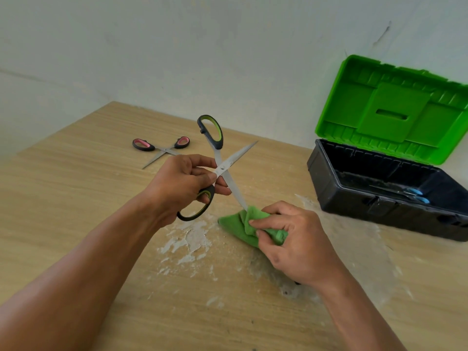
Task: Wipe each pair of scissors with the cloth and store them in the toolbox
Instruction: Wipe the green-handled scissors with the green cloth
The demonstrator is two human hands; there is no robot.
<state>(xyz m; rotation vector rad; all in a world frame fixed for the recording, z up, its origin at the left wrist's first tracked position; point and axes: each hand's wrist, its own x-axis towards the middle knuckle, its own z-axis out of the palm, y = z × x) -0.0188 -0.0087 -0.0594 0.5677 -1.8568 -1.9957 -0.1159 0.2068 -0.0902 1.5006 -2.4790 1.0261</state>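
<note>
My left hand (181,184) holds the green-and-black scissors (224,164) spread wide above the table, gripping near the pivot and the lower handle loop. One blade points down, and its tip meets the green cloth (243,225), which my right hand (291,236) pinches around it. Pink-handled scissors (162,145) lie opened on the table further back to the left. The black toolbox (329,186) stands at the right with its green lid (395,110) raised, and blue-handled scissors (415,195) lie inside.
The wooden table (76,198) has worn white patches under and around the cloth. A pale wall runs close behind the table and the toolbox.
</note>
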